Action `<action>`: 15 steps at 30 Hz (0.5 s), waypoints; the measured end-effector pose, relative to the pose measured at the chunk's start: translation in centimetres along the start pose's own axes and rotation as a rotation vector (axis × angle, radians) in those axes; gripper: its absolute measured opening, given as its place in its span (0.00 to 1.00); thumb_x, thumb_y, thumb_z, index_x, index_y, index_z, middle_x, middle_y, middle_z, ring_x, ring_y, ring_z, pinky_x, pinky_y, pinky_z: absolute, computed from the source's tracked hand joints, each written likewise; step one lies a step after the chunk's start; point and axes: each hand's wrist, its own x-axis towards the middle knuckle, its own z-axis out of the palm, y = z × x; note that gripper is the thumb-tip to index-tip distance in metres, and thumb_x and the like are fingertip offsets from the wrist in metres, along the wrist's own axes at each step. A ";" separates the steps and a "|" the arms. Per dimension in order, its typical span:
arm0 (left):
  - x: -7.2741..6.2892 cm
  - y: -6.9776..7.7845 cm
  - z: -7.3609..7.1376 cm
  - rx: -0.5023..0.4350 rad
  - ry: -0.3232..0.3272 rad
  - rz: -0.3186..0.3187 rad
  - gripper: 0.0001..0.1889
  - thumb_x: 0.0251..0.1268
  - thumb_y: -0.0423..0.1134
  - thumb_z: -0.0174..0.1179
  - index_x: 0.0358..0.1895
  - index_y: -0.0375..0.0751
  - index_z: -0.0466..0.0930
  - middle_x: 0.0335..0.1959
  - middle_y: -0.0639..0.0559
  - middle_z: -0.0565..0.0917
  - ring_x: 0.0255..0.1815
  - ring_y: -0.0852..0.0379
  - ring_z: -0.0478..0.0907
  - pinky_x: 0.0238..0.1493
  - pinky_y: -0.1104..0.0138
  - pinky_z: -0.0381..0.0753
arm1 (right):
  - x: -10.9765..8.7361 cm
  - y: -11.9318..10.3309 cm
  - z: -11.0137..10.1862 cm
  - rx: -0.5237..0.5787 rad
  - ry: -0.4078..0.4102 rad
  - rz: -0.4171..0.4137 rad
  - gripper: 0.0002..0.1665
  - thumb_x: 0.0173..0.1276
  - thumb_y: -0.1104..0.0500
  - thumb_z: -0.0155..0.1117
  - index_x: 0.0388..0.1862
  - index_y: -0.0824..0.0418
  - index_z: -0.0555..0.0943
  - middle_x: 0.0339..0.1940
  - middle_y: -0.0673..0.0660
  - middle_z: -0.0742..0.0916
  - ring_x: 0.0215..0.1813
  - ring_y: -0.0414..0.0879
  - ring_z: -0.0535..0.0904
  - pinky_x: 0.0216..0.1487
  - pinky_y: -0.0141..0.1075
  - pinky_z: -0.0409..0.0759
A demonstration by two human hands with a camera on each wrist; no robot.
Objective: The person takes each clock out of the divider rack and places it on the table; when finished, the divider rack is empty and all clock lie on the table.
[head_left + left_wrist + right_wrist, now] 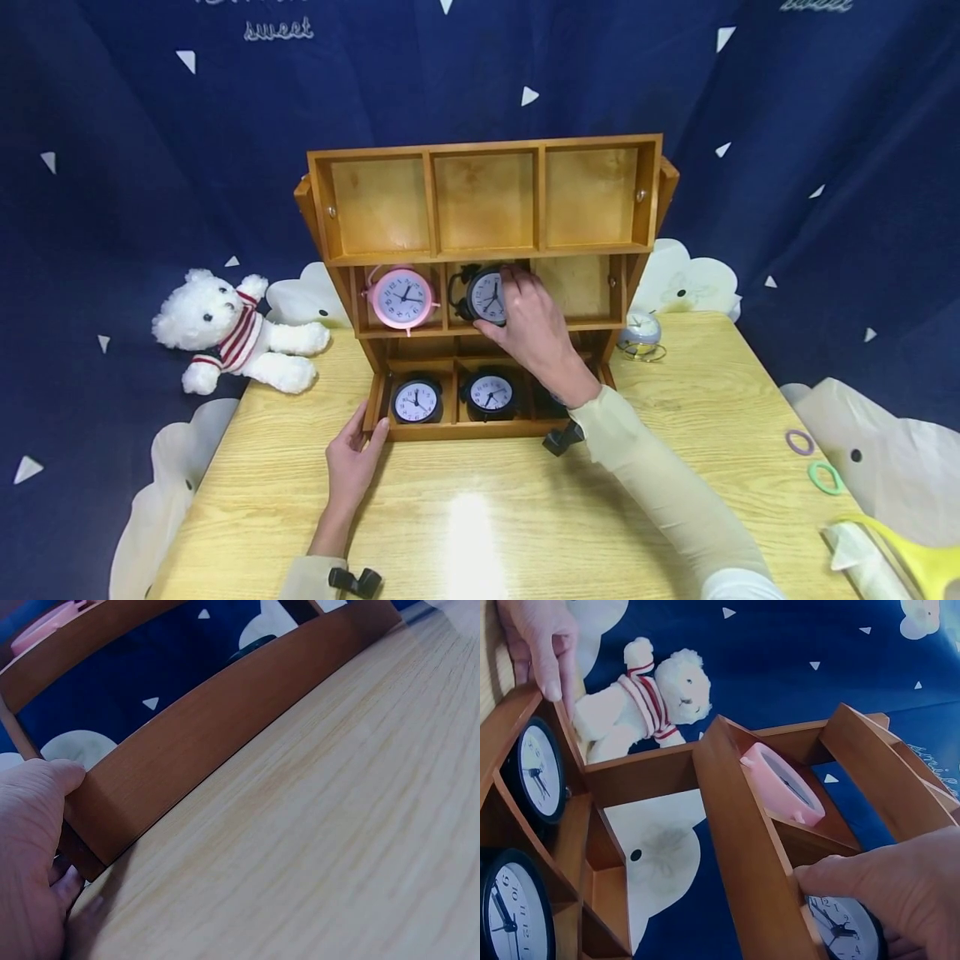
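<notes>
A three-tier wooden shelf point(483, 147) with three compartments per tier stands on the table. In its middle tier, my right hand point(534, 327) grips a black alarm clock point(487, 297) in the centre compartment, covering its right side. The right wrist view shows the thumb along the shelf board beside that clock's dial point(844, 930). To its left sits a pink alarm clock point(402, 297). My left hand point(352, 458) holds the lower left corner of the shelf, its thumb point(71, 776) over the front board. Two black alarm clocks, one left point(416, 402) and one centre point(490, 393), occupy the bottom tier.
A white teddy bear point(240, 333) in a striped shirt leans left of the shelf. Right of it stands a small pale clock point(641, 331). Purple point(799, 442) and green rings point(825, 477) lie near the table's right edge, with a yellow-handled object point(926, 560) at the lower right.
</notes>
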 end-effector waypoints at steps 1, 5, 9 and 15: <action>0.0 0.0 0.0 -0.001 -0.001 -0.002 0.30 0.70 0.33 0.70 0.72 0.28 0.73 0.69 0.31 0.76 0.69 0.40 0.74 0.63 0.77 0.76 | 0.0 0.0 0.1 -0.003 0.010 0.000 0.57 0.48 0.42 0.90 0.65 0.77 0.77 0.59 0.72 0.85 0.56 0.64 0.84 0.61 0.48 0.87; 0.1 0.0 0.0 -0.008 -0.003 -0.004 0.30 0.70 0.33 0.70 0.72 0.28 0.72 0.69 0.31 0.76 0.69 0.39 0.74 0.63 0.77 0.76 | 0.1 0.0 0.6 -0.026 0.079 -0.018 0.53 0.47 0.41 0.88 0.61 0.76 0.79 0.51 0.71 0.88 0.49 0.62 0.86 0.53 0.47 0.90; 0.1 0.0 0.0 -0.011 -0.003 0.000 0.30 0.70 0.33 0.70 0.72 0.28 0.73 0.68 0.32 0.77 0.69 0.39 0.75 0.63 0.76 0.77 | 0.1 0.3 1.4 -0.056 0.163 -0.050 0.50 0.47 0.41 0.84 0.57 0.76 0.80 0.44 0.69 0.89 0.44 0.60 0.87 0.49 0.48 0.90; 0.0 0.1 -0.1 0.008 -0.005 0.002 0.29 0.70 0.33 0.69 0.72 0.29 0.73 0.69 0.32 0.76 0.69 0.38 0.74 0.63 0.78 0.76 | 0.1 0.3 2.0 -0.035 0.242 -0.068 0.49 0.45 0.42 0.82 0.55 0.77 0.80 0.45 0.70 0.89 0.45 0.61 0.85 0.49 0.49 0.88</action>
